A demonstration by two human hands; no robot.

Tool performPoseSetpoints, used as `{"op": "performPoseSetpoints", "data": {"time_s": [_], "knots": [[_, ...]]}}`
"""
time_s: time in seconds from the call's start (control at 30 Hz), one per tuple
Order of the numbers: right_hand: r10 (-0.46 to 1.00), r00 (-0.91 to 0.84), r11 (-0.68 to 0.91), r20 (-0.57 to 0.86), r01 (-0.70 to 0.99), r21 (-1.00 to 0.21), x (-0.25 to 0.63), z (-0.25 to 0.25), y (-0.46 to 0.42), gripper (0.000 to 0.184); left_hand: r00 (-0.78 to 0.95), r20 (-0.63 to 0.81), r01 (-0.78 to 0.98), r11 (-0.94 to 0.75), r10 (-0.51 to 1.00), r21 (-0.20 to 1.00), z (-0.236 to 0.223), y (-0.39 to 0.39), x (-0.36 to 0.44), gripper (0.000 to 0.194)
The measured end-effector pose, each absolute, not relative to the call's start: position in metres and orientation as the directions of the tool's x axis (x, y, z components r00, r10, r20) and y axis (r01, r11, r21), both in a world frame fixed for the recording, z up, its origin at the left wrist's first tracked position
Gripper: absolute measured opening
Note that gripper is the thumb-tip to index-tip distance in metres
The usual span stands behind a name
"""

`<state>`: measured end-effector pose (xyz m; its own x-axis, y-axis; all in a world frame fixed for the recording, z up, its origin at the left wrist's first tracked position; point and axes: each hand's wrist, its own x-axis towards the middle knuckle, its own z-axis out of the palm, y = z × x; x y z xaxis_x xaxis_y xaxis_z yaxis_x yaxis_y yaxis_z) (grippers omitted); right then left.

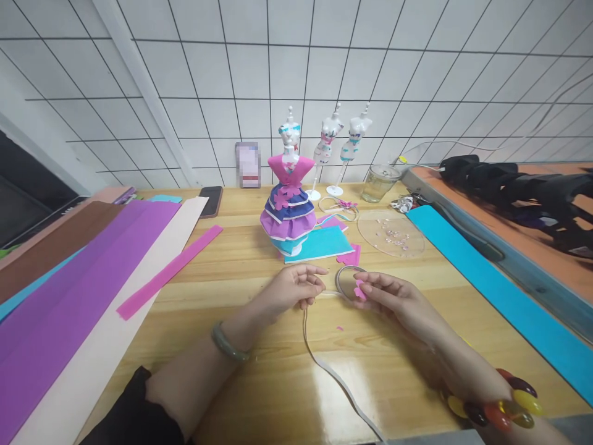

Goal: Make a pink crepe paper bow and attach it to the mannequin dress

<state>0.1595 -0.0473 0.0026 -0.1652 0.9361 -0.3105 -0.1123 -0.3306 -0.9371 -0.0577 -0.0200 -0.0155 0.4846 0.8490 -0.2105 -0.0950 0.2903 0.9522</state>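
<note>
My left hand [291,290] rests on the wooden table [259,371] with fingers pinched on a white tape strip [324,364] that trails toward the front edge. My right hand [393,296] holds a small roll of tape [347,279] and a tiny pink paper flower [359,289] at its fingertips. Just behind my hands stands a mannequin [288,185] in a pink, blue and purple paper dress, on a cyan sheet [324,244].
Long purple, cream, brown and pink paper strips [92,290] lie on the left. A cyan strip [500,290] runs along the right. Two small mannequins [343,142], a glass jar [378,183], a clear plate with beads [391,233] and a phone [212,200] sit at the back.
</note>
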Motion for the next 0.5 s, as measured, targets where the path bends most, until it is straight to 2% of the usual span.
{"op": "performPoseSetpoints", "data": {"time_s": [0.23, 0.4, 0.5], "knots": [[0.904, -0.362, -0.199, -0.228, 0.115, -0.973, 0.151, 0.019, -0.039, 0.026, 0.462, -0.243, -0.297, 0.407, 0.853, 0.864, -0.011, -0.022, -0.054, 0.031], [0.880, -0.407, -0.146, -0.245, 0.258, -0.955, 0.132, 0.029, -0.025, 0.033, 0.371, -0.167, -0.299, 0.288, 0.913, 0.910, -0.018, -0.022, -0.053, 0.023], [0.902, -0.386, -0.055, -0.191, 0.338, -0.940, 0.122, 0.028, -0.016, 0.036, 0.317, -0.109, -0.267, 0.199, 0.942, 0.943, -0.020, -0.021, -0.052, 0.019]]}}
